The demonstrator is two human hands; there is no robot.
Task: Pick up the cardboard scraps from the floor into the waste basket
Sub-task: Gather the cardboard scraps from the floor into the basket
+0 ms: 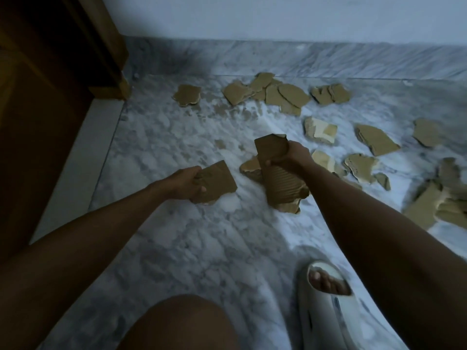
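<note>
My left hand grips a flat brown cardboard scrap just above the marble floor. To its right, my right hand is closed around a tall bundle of corrugated cardboard scraps, held upright with its lower end near the floor. Several more torn scraps lie scattered on the floor: a cluster near the far wall, one apart at the left, others at the right, and a pile by the right edge. No waste basket is in view.
A dark wooden door and its frame fill the left side, with a pale threshold strip below. A marble skirting runs along the far wall. My knee and a foot in a white slipper are at the bottom.
</note>
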